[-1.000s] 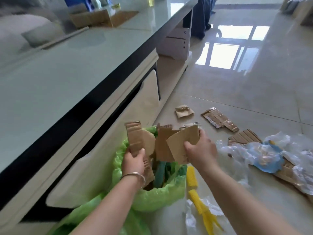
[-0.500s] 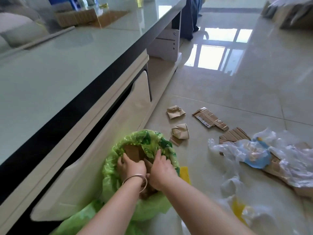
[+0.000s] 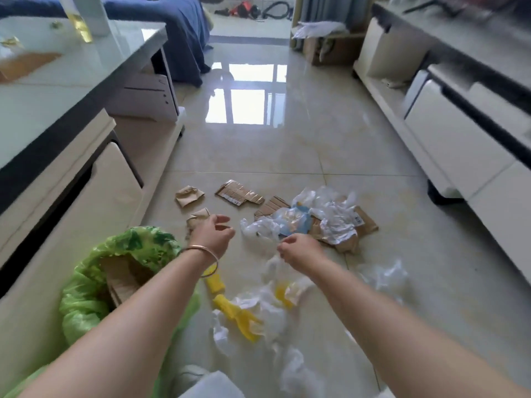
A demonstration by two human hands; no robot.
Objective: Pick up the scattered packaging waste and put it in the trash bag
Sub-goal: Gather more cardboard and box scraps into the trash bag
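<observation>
1. The trash bag (image 3: pixel 115 271) stands left of both hands.
2. The left hand (image 3: pixel 212 235), loose and empty, hovers touching-near a crumpled cardboard scrap (image 3: pixel 198 216), just beyond the bag.
3. The right hand (image 3: pixel 298 251), loosely curled and empty, is nearer the plastic pile (image 3: pixel 316 219), further right of the bag.

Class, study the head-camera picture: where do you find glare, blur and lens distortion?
Head view: window glare reflects off the glossy floor; the cabinet on the right smears with motion blur; the wide-angle lens bows the furniture edges; the clear plastic wrap washes out, while both hands stay fairly sharp.
</observation>
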